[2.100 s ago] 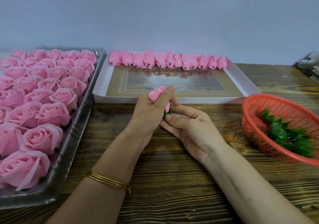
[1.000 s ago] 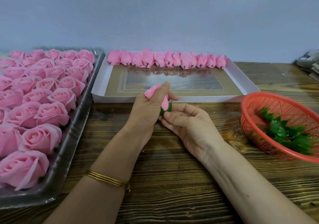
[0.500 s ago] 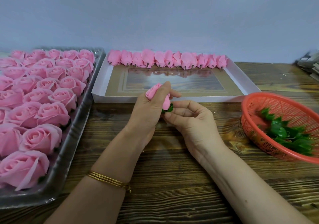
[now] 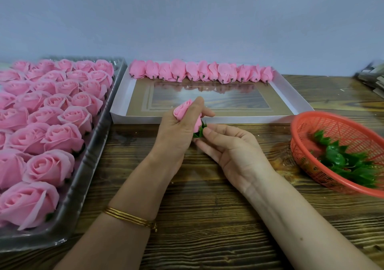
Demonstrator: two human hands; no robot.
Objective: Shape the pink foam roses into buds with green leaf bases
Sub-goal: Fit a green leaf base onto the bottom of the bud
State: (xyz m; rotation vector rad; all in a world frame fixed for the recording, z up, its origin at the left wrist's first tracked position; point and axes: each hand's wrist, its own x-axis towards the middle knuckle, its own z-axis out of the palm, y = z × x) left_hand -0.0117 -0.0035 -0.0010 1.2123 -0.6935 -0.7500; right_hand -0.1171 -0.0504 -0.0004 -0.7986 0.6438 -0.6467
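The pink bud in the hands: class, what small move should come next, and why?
Probably the right hand should press the green leaf base snugly up against the bud. The left hand grips the petals closed, and the leaf base sits at the bud's bottom, pinched by the right hand, with its tips sticking out.

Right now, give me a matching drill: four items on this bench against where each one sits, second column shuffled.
1. open roses
2. finished buds
3. loose leaf bases
4. bud in progress

A. red basket
B. left hand
C. clear tray
D. white box, far edge

Pairs: 1-C; 2-D; 3-A; 4-B
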